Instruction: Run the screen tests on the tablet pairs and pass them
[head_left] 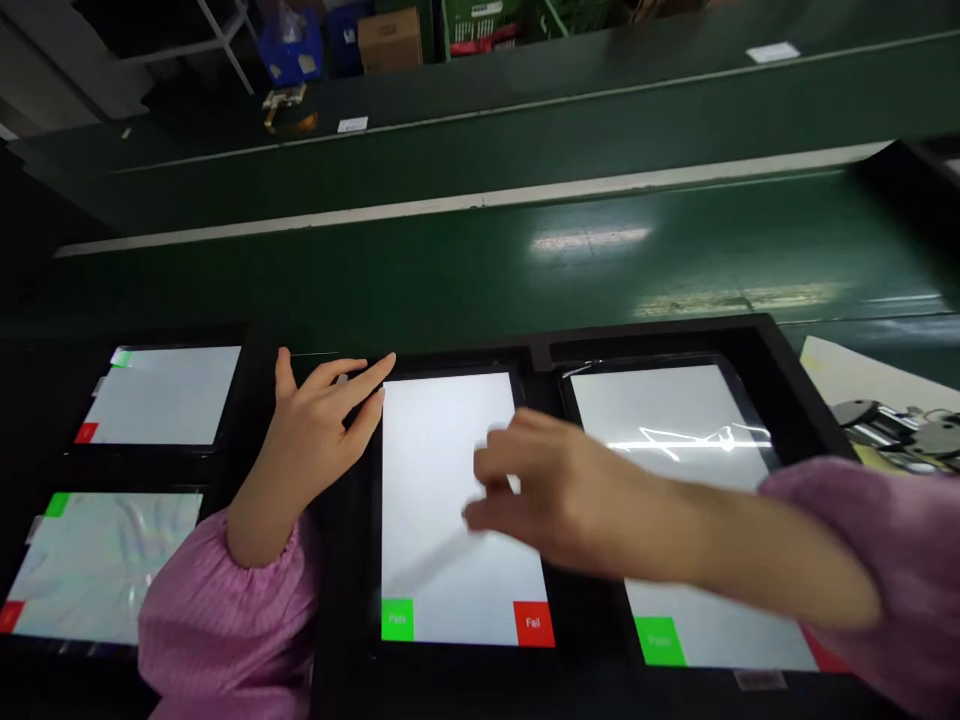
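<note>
Our right grip point(562, 490) hangs over the middle tablet point(442, 450), its fingers curled and thumb brought in near them; blur keeps us from telling whether they are clamped on anything, and a faint grey streak point(435, 560) running from them toward the near left could be a thin tool or a shadow. Our left grip point(311, 430) has its fingers spread apart and holds nothing we can see; its fingertips are at the middle tablet's left edge, toward the far corner, though we cannot tell whether they touch.

The relation that counts: the middle tablet lies below our right grip and just right of our left one, with its long axis running away from us. Its two coloured squares sit at the near end, the green point(397, 620) at the left corner reading "Pass", the red point(533, 623) at the right reading "Fail". The right grip is nearer to the red.

Our right forearm crosses the right tablet point(720, 630), whose green square point(660, 641) also reads "Pass", faintly. Beyond our left sleeve point(232, 620) lie an upper tablet point(169, 400) and a lower tablet point(105, 560), their writing too small to read. Across the green desk point(412, 270), a white card point(772, 53) is illegible to us
</note>
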